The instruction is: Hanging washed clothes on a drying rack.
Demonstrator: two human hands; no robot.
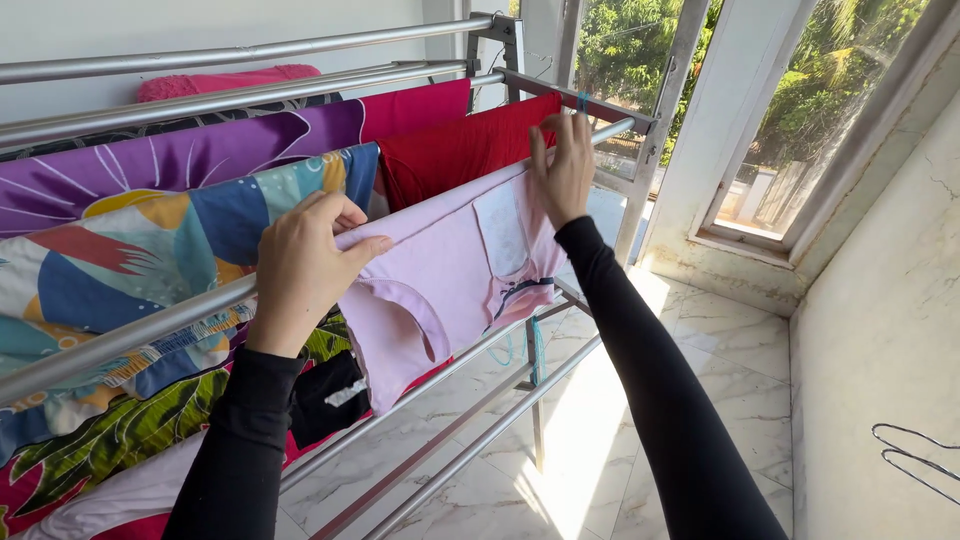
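A pale pink garment (pixel 450 270) hangs over the front rail of a metal drying rack (pixel 130 335). My left hand (pixel 305 265) pinches the garment's left edge against the rail. Higher up and to the right, my right hand (pixel 563 165) holds the garment's other end at the same rail, fingers curled over the cloth. Both arms wear black sleeves. A red cloth (pixel 460 145) hangs on the rail just behind the pink garment.
Colourful printed cloths (pixel 150 240) and a purple cloth (pixel 200 155) cover the rack's left side. A black item (pixel 325 395) hangs lower down. The floor is pale marble tile (pixel 720 330). A window (pixel 800 110) stands at the right, and wire hangers (pixel 915 460) hang on the right wall.
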